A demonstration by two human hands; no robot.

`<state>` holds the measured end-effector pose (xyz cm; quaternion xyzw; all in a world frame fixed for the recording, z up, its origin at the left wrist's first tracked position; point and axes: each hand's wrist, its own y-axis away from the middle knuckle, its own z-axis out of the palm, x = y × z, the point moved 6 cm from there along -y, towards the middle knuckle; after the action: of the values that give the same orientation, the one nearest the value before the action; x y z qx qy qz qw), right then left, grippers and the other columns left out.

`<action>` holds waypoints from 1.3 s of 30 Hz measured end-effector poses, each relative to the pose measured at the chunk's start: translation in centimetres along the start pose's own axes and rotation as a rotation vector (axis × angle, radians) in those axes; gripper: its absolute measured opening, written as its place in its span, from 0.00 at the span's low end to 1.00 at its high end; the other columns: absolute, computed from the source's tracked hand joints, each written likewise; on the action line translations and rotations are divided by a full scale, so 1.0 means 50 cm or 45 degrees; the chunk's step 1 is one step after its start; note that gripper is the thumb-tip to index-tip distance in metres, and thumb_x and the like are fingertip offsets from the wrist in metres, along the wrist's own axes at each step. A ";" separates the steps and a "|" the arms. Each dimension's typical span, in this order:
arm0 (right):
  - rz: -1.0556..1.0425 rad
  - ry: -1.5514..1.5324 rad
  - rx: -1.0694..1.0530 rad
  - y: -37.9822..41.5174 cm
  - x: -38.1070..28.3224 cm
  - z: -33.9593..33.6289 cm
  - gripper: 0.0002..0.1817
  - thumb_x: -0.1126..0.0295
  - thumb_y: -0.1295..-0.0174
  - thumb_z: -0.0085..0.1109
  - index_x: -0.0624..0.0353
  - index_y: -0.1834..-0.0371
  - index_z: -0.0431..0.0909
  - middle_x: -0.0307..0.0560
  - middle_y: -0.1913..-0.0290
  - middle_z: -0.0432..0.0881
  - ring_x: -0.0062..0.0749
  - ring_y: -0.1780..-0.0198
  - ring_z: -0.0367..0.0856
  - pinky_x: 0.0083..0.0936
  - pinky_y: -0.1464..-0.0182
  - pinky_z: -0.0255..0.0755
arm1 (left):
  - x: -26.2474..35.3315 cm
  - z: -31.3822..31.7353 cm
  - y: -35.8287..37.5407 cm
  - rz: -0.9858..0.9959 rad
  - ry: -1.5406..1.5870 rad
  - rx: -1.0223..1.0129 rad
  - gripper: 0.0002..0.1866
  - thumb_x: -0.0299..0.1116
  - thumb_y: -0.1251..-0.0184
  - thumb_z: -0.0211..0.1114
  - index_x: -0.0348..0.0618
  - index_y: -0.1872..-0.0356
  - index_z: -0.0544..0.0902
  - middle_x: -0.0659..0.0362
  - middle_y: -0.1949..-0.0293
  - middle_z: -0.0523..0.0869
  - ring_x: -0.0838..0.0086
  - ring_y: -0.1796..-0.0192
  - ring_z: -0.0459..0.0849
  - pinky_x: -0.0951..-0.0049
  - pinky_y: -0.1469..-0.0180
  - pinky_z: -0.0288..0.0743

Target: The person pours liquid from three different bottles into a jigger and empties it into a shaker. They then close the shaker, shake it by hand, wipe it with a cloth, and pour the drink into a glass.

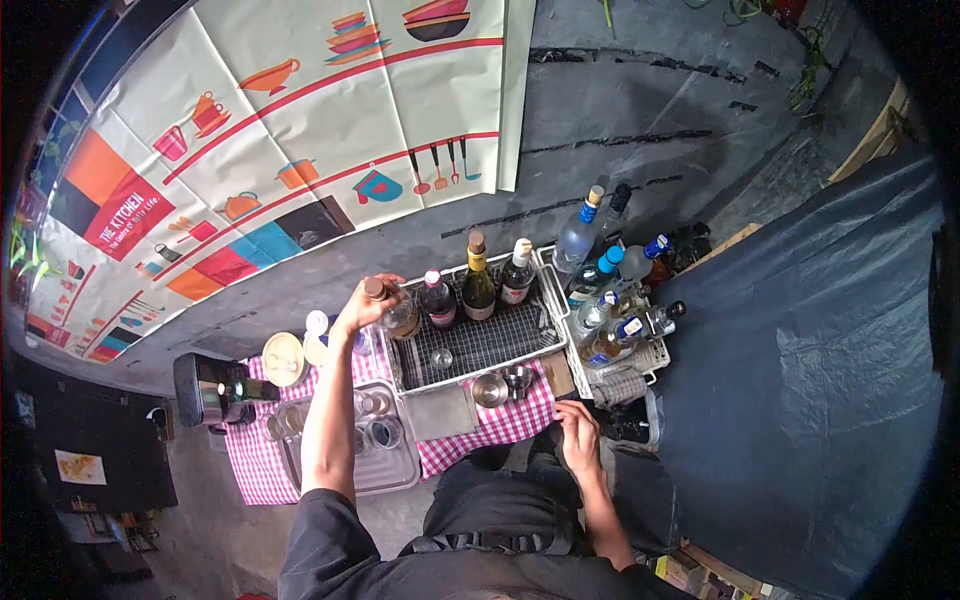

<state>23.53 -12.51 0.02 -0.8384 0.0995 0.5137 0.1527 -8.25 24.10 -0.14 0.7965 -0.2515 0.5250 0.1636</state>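
My left hand (368, 308) is stretched out to the back left corner of a white basket (480, 377). Its fingers are closed round the upper part of a clear glass bottle (402, 322) with a brown stopper. Beside that bottle stand a dark bottle with a pink-white cap (437, 303), a green wine bottle (479, 288) and a white-capped bottle (517, 275). A small clear glass (441, 358) sits on the basket's dark checked lining. My right hand (579, 438) is at the table's front edge, fingers loosely bent and apart, fingertips by the checked tablecloth's corner.
Metal cups (490, 390) stand before the basket, next to a grey cloth (441, 414). At left, a clear tray (385, 470) holds several glasses, near a black appliance (203, 388). A second rack (650, 358) at right is crowded with bottles. Dark sheeting (800, 380) hangs at right.
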 end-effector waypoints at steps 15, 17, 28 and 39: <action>0.041 -0.001 -0.060 -0.008 0.014 0.030 0.24 0.55 0.17 0.44 0.65 0.47 0.84 0.55 0.49 0.86 0.45 0.56 0.88 0.37 0.51 0.80 | -0.126 0.020 0.016 -0.200 -0.306 -0.015 0.22 0.52 0.40 0.80 0.49 0.53 0.90 0.51 0.43 0.81 0.56 0.33 0.73 0.58 0.27 0.66; 0.024 0.014 -0.087 -0.010 0.033 0.040 0.21 0.59 0.17 0.45 0.65 0.47 0.85 0.54 0.49 0.87 0.42 0.56 0.88 0.35 0.52 0.79 | -0.104 0.024 0.018 -0.186 -0.280 -0.098 0.23 0.50 0.41 0.82 0.48 0.51 0.89 0.53 0.45 0.82 0.58 0.34 0.73 0.60 0.27 0.65; -0.064 0.118 0.025 -0.367 0.026 0.108 0.29 0.60 0.34 0.71 0.64 0.35 0.75 0.52 0.60 0.86 0.45 0.62 0.87 0.39 0.59 0.79 | -0.085 0.041 0.072 -0.220 0.068 0.224 0.35 0.40 0.43 0.84 0.41 0.36 0.80 0.50 0.37 0.82 0.61 0.32 0.78 0.61 0.27 0.70; -0.027 0.295 0.077 -0.565 0.046 0.163 0.23 0.52 0.44 0.79 0.63 0.68 0.81 0.44 0.81 0.77 0.39 0.77 0.79 0.39 0.71 0.70 | 0.007 0.064 0.281 -0.280 -0.093 0.793 0.34 0.34 0.35 0.77 0.43 0.28 0.74 0.49 0.33 0.80 0.59 0.29 0.77 0.57 0.26 0.70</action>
<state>26.95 16.75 -1.17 -0.8881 0.1232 0.4085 0.1708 -13.78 10.80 -1.14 0.8488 0.0030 0.5271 -0.0413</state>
